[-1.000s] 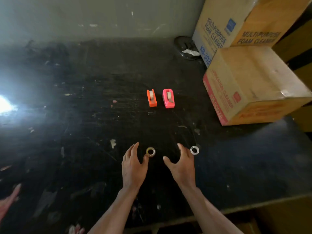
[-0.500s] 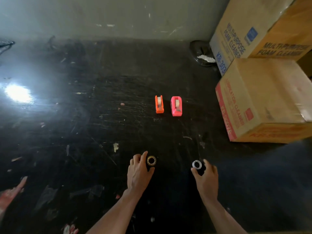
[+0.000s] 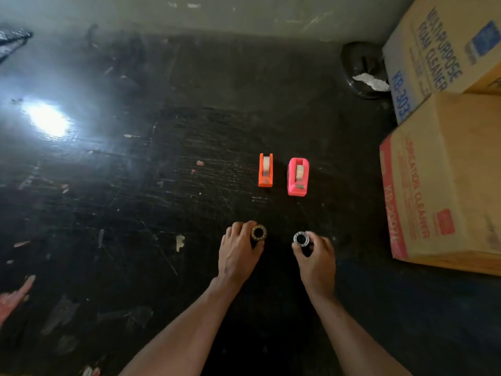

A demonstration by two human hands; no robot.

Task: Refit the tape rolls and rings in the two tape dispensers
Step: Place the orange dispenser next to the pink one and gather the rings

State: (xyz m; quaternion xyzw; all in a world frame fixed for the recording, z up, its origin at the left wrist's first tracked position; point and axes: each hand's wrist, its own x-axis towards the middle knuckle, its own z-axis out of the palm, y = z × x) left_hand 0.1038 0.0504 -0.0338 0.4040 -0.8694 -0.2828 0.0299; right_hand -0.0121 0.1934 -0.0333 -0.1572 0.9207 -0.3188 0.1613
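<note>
Our left hand lies palm down, fingers curled around a brownish ring; our right hand pinches a pale ring between thumb and fingertips, both low over the black table. Beyond them stand an orange dispenser and a pink dispenser, each with tape inside. Boxes are cut off at right.

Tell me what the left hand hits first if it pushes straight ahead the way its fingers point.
Probably the orange tape dispenser. The left hand, closed on the brownish ring, points up the table toward it, with bare surface between. The line could pass just left of it; depth is unclear.
</note>
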